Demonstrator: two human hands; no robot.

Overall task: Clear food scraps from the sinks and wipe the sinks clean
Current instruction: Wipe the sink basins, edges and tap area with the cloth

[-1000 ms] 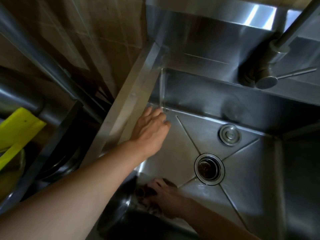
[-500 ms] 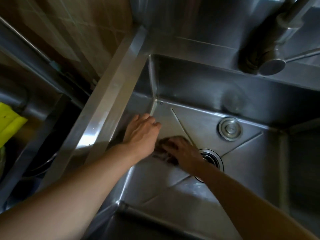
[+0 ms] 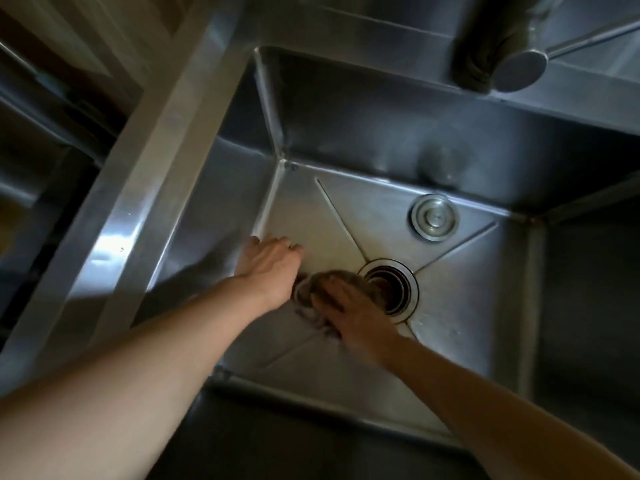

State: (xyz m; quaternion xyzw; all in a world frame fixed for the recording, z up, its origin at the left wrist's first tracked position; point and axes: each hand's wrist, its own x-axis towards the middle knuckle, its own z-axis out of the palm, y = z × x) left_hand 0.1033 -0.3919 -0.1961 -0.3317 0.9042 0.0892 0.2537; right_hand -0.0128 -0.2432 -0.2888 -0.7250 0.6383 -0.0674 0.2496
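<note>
Both hands are down in the deep stainless-steel sink (image 3: 346,126), right on its creased floor. The right hand (image 3: 349,310) is pressed onto a dark, crumpled wiping cloth (image 3: 308,292), fingers spread and bent over it, gripping it against the steel just left of the round open drain hole (image 3: 389,287). The cloth bunches up under the palm, its far edge touching the drain's rim. The picture is blurred around that hand, so the finer finger detail is lost.

The left hand (image 3: 268,261) sits just beside the cloth, on its left, near the foot of the sink's left wall. Its fingers are loosely bent with the tips on the floor, and it holds nothing I can see.

Farther back on the floor, well apart from the hands, lies a round metal drain stopper (image 3: 434,217) with a small knob at its centre. Above the back rim hangs a metal tap body (image 3: 502,53).
</note>
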